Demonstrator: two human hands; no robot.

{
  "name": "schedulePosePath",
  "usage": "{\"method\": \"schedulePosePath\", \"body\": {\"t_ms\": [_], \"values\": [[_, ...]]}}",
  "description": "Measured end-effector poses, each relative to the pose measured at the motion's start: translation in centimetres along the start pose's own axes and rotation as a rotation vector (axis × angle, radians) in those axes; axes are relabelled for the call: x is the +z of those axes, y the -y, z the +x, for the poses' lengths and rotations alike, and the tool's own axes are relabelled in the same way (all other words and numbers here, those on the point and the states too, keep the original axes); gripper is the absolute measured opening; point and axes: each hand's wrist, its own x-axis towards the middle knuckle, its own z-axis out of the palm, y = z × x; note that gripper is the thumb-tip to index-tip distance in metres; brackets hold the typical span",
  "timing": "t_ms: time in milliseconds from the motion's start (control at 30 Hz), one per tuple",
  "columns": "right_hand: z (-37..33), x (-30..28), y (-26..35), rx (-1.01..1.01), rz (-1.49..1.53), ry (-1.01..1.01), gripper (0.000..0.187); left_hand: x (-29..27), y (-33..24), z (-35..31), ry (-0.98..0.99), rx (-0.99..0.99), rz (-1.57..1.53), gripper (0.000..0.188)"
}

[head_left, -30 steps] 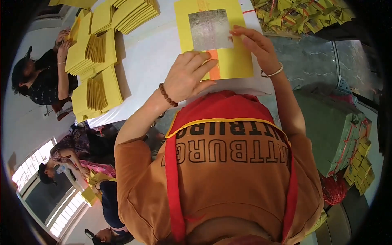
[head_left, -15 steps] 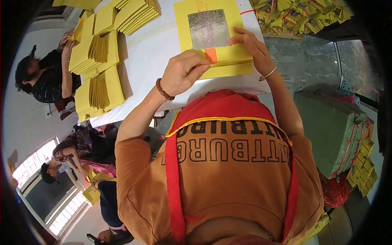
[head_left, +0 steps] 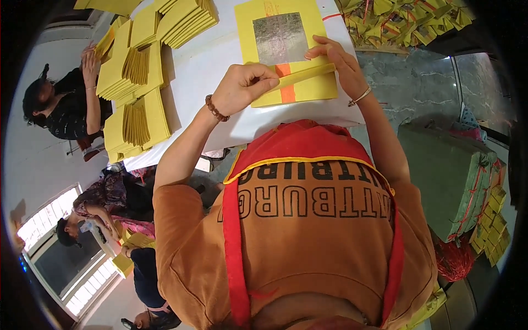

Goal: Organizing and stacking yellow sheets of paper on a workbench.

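On the white-covered table a sheet of yellow paper point(head_left: 324, 87) lies before me, with a silver square point(head_left: 281, 38) in its middle and an orange band point(head_left: 288, 94) running toward me. A narrow folded strip point(head_left: 308, 73) crosses the sheet below the square. My left hand point(head_left: 240, 91), wearing a brown bead bracelet, is closed, with thumb and forefinger pinching the strip's left end. My right hand point(head_left: 342, 65) rests at the sheet's right edge by the other end of the strip, fingers stretched out and apart.
Stacks of folded yellow paper point(head_left: 146, 121) stand on the table's left side. Beyond them a person point(head_left: 71, 104) in black handles yellow paper. More people work at lower left. A heap of yellow paper pieces point(head_left: 404, 25) lies far right; a green bundle point(head_left: 440, 176) stands nearer.
The near part of the sheet has been turned into a narrow raised strip, and the orange band now shows below it. My left hand has shifted slightly up and left; the right barely moved.
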Motion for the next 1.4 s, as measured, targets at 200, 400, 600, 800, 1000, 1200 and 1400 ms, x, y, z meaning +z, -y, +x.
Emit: {"method": "schedulePosePath", "body": {"t_ms": [200, 400, 600, 800, 1000, 1200, 1400], "values": [[-0.2, -0.8, -0.8, -0.033, 0.075, 0.067, 0.035, -0.3, -0.5, 0.1, -0.008, -0.075, -0.107, 0.019], [-0.4, -0.3, 0.9, 0.016, -0.161, 0.101, 0.047, -0.9, -0.2, 0.4, 0.022, -0.1, -0.224, 0.019], [-0.3, -0.4, 0.3, -0.038, -0.204, 0.126, 0.043, -1.3, 0.2, 0.7, 0.076, -0.135, -0.207, 0.018], [-0.1, -0.5, -0.5, -0.085, -0.239, 0.135, 0.033, -1.4, 0.4, 1.0, 0.116, -0.137, -0.218, 0.018], [-0.1, -0.6, -0.4, -0.127, -0.278, 0.135, 0.033, -1.8, -0.2, 1.2, 0.167, -0.091, -0.21, 0.021], [-0.3, -0.6, 0.0, -0.068, -0.248, 0.116, 0.046, -2.2, 0.1, 1.3, 0.235, -0.078, -0.2, 0.023], [-0.3, -0.6, -0.1, -0.086, -0.222, 0.116, 0.047, -2.3, -0.1, 1.5, 0.269, -0.076, -0.194, 0.022]]}}
